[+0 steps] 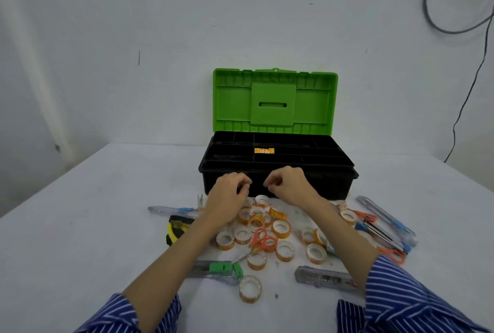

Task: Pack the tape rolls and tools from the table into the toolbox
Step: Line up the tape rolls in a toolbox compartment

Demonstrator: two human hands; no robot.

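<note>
Both hands hover at the toolbox [278, 185] front wall, left hand [229, 190] and right hand [287, 184] fingers curled; whether they pinch anything I cannot tell. Tape rolls [256, 221] lie just below, toward the person, left hand nearer; one roll [264, 150] sits in the tray.

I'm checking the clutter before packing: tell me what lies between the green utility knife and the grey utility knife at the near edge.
In the head view, one tape roll lies between the green utility knife and the grey utility knife, slightly nearer the camera; the rest is bare table.
</note>
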